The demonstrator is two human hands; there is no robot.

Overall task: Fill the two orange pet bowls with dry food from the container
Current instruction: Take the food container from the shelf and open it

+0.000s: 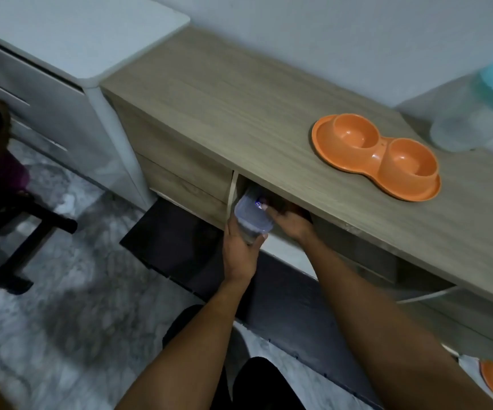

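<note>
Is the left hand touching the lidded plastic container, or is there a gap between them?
Touching. In the head view the left hand wraps around the body of the plastic container from below, with its fingers against the side under the lid.

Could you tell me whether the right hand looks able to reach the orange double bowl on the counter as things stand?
Probably yes: the orange double bowl sits uncovered on bare counter, though the right hand is on the container.
</note>
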